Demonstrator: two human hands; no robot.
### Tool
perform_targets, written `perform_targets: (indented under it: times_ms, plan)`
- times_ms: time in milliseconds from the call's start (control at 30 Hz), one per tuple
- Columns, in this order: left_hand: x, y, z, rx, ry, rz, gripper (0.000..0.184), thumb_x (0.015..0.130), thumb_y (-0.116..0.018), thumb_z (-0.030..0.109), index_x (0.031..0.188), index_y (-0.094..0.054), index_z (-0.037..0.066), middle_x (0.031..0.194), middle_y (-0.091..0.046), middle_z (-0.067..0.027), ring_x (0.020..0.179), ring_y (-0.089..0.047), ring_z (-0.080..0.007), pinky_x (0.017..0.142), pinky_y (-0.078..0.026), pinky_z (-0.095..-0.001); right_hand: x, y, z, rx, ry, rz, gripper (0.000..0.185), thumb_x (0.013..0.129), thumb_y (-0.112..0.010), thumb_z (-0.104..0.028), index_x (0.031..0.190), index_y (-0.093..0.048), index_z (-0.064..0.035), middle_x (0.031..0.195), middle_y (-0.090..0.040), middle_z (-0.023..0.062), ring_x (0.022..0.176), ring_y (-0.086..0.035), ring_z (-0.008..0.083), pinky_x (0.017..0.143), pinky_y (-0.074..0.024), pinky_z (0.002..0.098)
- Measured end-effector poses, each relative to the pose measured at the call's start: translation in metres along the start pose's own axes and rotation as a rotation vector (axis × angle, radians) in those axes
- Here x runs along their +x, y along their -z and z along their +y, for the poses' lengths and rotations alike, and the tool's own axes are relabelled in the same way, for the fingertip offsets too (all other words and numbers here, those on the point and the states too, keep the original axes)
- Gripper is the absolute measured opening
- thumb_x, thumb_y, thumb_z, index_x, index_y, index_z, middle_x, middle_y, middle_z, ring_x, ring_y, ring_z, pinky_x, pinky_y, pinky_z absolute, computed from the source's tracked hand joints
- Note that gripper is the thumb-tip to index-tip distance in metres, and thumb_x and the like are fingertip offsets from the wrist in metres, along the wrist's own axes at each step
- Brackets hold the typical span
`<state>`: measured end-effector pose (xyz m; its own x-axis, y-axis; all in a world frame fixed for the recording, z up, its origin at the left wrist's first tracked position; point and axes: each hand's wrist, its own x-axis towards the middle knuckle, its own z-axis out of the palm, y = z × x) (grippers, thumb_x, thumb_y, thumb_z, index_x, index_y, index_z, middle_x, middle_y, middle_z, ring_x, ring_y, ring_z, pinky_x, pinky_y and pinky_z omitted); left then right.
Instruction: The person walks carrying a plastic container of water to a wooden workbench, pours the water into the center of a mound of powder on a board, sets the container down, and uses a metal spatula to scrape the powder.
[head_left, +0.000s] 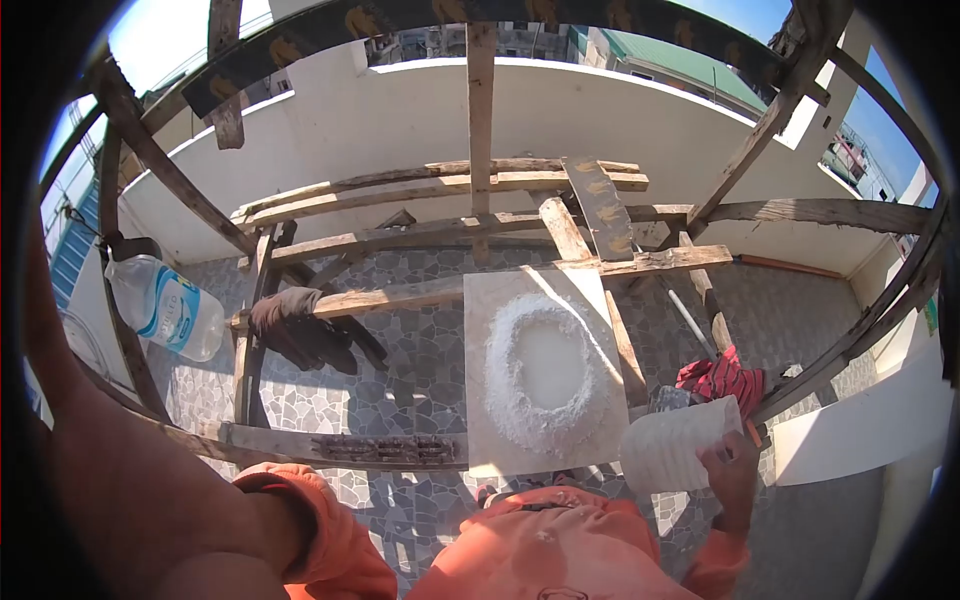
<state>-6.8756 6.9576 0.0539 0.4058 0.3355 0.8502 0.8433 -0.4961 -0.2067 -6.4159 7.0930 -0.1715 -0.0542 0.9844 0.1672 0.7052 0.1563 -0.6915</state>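
Note:
My right hand (732, 466) is closed on the rim of a whitish bucket (670, 447), tipped on its side at the right of a pale board (480, 380). On the board lies a ring of white powder (505, 400) around a smooth, whitish pool (550, 365). Very close to the camera, my left hand (110, 460) rises along the left edge of the view. Its fingertips are out of sight, so what it touches cannot be made out. A clear plastic bottle with a blue label (172, 310) is the nearest object to it.
A wooden frame (480, 110) surrounds the board, with beams overhead and at both sides. Dark gloves (300, 325) hang over a beam at left. A metal strip (598, 205) leans behind the board. Red striped cloth (722, 378) sits beyond the bucket. A white wall (400, 130) stands behind.

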Motion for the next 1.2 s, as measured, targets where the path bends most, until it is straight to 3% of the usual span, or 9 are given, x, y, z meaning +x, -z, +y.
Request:
perform_targets:
  times_ms: [967, 1100, 1200]
  plan:
    - [0.000, 0.022, 0.023, 0.148, 0.003, 0.049, 0.054, 0.095, -0.057, 0.041, 0.127, -0.056, -0.002, 0.121, -0.060, -0.0226, 0.114, -0.060, -0.0412, 0.104, -0.042, -0.0583, -0.003, -0.001, 0.013, -0.042, 0.101, -0.023, 0.033, 0.064, -0.078, -0.003, 0.065, -0.045, 0.0023, 0.060, -0.043, 0.0112, 0.054, -0.040, 0.0184, 0.052, -0.0333, 0.0361]
    - [-0.007, 0.011, 0.024, 0.098, 0.089, 0.103, 0.054, 0.097, -0.054, 0.043, 0.128, -0.055, -0.002, 0.123, -0.059, -0.0235, 0.116, -0.059, -0.0425, 0.105, -0.041, -0.0599, 0.000, -0.001, 0.007, -0.028, 0.101, -0.039, 0.033, 0.064, -0.077, -0.002, 0.065, -0.045, 0.0021, 0.060, -0.043, 0.0112, 0.054, -0.040, 0.0183, 0.052, -0.0336, 0.0359]
    - [-0.027, -0.019, 0.031, 0.030, 0.321, 0.191, 0.055, 0.099, -0.052, 0.043, 0.129, -0.055, -0.002, 0.124, -0.059, -0.0241, 0.117, -0.058, -0.0435, 0.107, -0.040, -0.0612, 0.001, -0.001, 0.012, -0.028, 0.124, -0.042, 0.032, 0.064, -0.077, -0.002, 0.066, -0.045, 0.0019, 0.060, -0.043, 0.0113, 0.054, -0.040, 0.0185, 0.052, -0.0342, 0.0360]
